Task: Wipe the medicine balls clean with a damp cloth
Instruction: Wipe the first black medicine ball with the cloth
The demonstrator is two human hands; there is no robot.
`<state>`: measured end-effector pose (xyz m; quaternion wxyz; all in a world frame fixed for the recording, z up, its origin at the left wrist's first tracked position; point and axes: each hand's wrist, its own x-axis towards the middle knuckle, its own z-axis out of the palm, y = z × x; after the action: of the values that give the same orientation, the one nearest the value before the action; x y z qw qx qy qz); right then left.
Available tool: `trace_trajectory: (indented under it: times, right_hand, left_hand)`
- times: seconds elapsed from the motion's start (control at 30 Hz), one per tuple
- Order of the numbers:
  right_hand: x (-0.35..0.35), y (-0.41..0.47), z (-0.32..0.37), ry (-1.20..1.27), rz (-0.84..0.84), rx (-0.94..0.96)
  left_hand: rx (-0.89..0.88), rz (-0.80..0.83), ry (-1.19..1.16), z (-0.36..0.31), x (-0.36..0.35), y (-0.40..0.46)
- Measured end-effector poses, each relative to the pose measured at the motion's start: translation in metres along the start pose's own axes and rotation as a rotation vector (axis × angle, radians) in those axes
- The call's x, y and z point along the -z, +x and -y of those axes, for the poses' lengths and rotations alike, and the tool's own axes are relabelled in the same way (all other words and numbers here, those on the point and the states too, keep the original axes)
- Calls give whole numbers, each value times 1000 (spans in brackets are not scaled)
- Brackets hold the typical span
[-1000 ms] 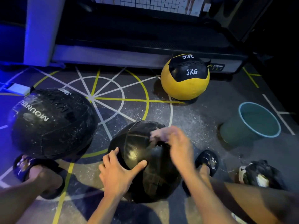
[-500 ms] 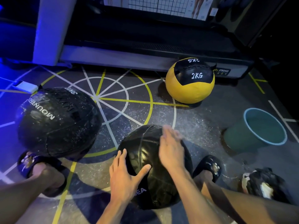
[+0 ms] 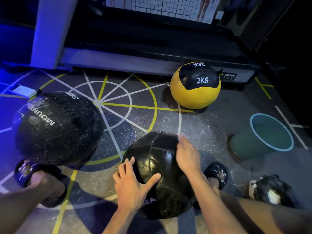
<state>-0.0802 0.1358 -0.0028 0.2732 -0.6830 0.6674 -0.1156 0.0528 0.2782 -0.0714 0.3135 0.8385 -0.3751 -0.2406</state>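
Observation:
A small shiny black medicine ball (image 3: 157, 154) sits on the floor between my feet, with white "SEA" lettering near its bottom. My left hand (image 3: 133, 184) lies on its near left side with fingers spread. My right hand (image 3: 187, 157), slightly blurred, rests along its right side with the fingers stretched toward the top. Neither hand holds a cloth. A larger black ball (image 3: 55, 127) marked "MOUNTREE" and flecked with white stands to the left. A yellow and black 2KG ball (image 3: 195, 93) stands farther back. A crumpled dark and white cloth (image 3: 270, 191) lies on the floor at the lower right.
A green bucket (image 3: 243, 146) stands on the floor to the right. A treadmill base (image 3: 152, 53) runs across the back. My sandalled feet (image 3: 217, 174) flank the small ball. The lined gym floor around it is speckled with white droplets.
My right hand has slid from the top of the small ball down to its right side. The ball has turned, bringing the "SEA" lettering into view. My left hand stayed on the ball.

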Motion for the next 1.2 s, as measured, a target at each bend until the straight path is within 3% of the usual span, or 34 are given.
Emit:
trace_trajectory:
  times: [0.13, 0.2, 0.27, 0.37, 0.53, 0.67, 0.8, 0.97, 1.2]
  right_hand:
    - [-49, -13, 53, -255, 99, 433]
    - [-50, -18, 54, -344, 162, 552]
    - [-26, -15, 38, -289, 140, 520]
    - [6, -1, -8, -147, 92, 296]
    - [43, -3, -68, 99, -34, 27]
    - [62, -14, -77, 244, -22, -33]
    - [52, -24, -77, 216, -6, -18]
    - [40, -34, -84, 155, 19, 5]
    - [22, -39, -58, 242, 23, 33]
  left_hand:
    - [-39, -6, 85, 1, -2, -1]
    - [-65, 7, 107, 2, 2, -3]
    - [-82, 17, 102, 2, 5, -3]
    - [-112, 22, 32, 13, 6, -3]
    - [175, 223, -172, 46, -1, -4]
    - [620, 486, -629, 46, -16, -6]
    - [735, 700, -889, 34, -19, -10]
    - [827, 621, -952, 39, -23, -15]
    - [768, 483, -955, 42, -6, -16]
